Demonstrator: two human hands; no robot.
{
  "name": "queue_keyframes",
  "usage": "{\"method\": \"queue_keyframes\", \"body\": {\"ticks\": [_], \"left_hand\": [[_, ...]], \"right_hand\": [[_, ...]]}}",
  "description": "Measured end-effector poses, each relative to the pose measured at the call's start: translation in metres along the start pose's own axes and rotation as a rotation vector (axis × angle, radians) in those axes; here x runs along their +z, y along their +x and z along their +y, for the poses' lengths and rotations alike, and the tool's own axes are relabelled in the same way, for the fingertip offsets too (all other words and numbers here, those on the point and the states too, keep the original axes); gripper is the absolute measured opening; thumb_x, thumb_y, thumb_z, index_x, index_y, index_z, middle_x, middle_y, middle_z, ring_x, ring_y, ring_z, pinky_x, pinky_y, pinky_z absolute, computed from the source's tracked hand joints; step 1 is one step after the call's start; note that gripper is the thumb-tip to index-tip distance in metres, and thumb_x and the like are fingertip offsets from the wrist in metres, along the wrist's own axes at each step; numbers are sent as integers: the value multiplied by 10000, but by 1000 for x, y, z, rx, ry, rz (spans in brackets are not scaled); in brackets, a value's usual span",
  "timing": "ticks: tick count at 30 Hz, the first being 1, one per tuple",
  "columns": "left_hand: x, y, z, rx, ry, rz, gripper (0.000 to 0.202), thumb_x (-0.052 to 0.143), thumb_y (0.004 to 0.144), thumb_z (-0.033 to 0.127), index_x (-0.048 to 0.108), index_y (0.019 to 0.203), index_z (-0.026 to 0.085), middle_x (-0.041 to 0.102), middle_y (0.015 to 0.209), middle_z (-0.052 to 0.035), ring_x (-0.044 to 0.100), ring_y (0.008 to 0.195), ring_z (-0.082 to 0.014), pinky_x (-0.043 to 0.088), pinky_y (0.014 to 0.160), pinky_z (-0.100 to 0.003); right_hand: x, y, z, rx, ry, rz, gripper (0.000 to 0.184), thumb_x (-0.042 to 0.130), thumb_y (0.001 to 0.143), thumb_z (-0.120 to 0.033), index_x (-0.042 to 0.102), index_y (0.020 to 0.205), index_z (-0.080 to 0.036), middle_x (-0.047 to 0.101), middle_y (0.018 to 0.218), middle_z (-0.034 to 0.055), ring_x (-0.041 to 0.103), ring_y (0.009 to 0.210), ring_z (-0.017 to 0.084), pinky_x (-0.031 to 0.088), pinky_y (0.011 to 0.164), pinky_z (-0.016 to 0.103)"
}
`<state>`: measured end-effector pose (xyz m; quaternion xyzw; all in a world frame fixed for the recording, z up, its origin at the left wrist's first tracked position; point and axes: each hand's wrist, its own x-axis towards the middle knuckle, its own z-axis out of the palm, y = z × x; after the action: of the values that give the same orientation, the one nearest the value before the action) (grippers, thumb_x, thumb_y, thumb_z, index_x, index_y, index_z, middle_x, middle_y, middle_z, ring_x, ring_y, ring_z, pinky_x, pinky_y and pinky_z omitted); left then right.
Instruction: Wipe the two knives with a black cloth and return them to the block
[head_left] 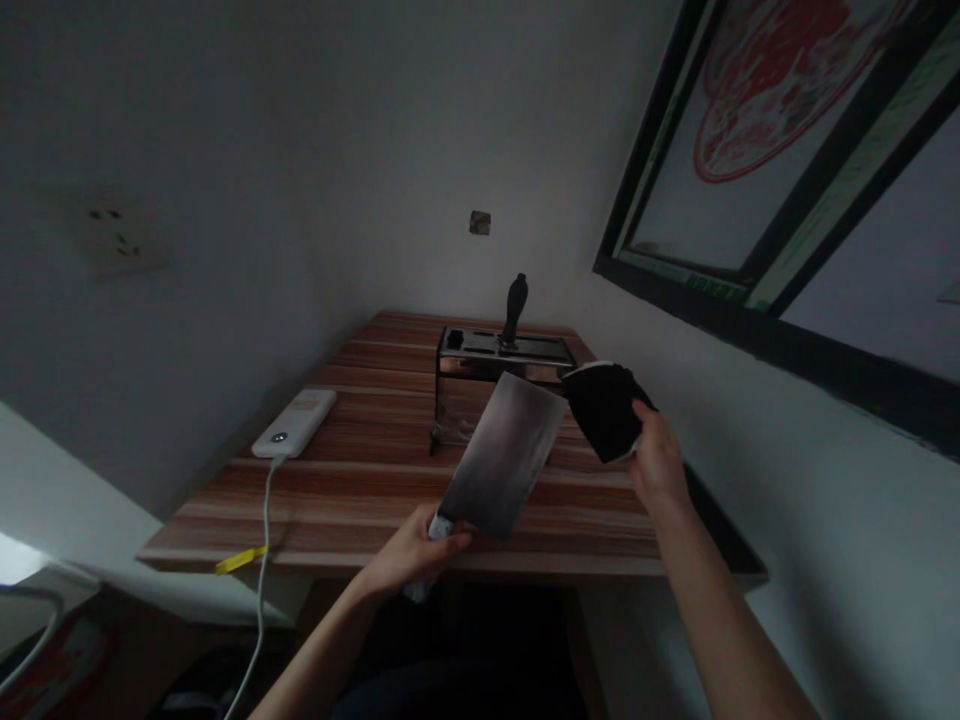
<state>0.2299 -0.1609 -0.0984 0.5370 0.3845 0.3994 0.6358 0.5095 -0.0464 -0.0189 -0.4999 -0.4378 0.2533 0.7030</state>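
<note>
A person's left hand point(421, 550) curls around the handle of a cleaver point(504, 455). The right hand point(660, 458) pinches a black cloth point(604, 410) (near the blade's far end).

My cleaver point(504, 455) has a silver-grey blade and a whitish handle; my cloth point(604, 410) is black, edged in off-white. I see reddish-brown and paler wood-grain stripes across the bench point(360, 490), a white power bank point(304, 415), its white cable point(265, 515) and a yellow strip point(238, 561).
</note>
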Motion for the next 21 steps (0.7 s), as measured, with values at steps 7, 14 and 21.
{"method": "queue_keyframes", "body": {"ticks": [7,14,21], "left_hand": [[1,-2,-3,-2,-87,50,412,676,678,481,395,682,181,285,445,121,210,335,-8,181,325,-145],[4,-9,5,157,-227,84,373,608,749,500,425,749,176,320,509,85,279,414,-41,236,397,-167],[11,-22,18,206,-265,71,378,508,814,522,501,980,182,457,716,-9,428,636,-112,374,589,-235]], "right_hand": [[-12,-61,55,397,-91,-124,293,584,696,-441,672,826,-193,707,896,38,634,931,232,501,833,383],[10,-108,64,124,-87,-495,317,562,780,-392,660,1029,-221,672,1097,66,600,1054,260,434,944,471],[36,-115,64,-40,-64,-624,311,523,812,-274,621,1100,-209,670,1093,78,628,1001,228,488,890,421]]}}
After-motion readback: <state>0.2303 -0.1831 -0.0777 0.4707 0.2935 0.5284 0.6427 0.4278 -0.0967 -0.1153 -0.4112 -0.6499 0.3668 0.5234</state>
